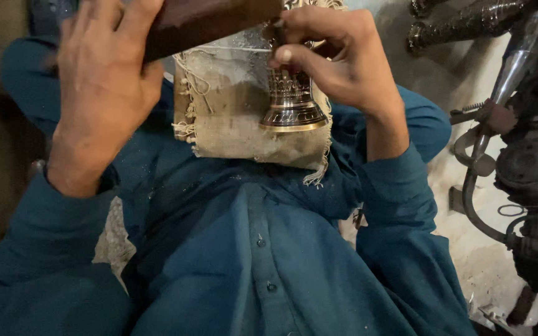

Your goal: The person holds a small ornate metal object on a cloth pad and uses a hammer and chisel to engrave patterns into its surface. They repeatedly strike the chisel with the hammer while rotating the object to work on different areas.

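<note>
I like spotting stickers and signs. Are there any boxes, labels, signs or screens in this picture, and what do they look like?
None: no package, label, sign or screen shows.
Left hand: holds a dark brown wooden block, top middle.
Right hand: holds a shiny brass bell, patterned, flared rim.
Cloth: frayed, dusty beige, behind the bell.
Metal pipes: grey, at the right.
</note>
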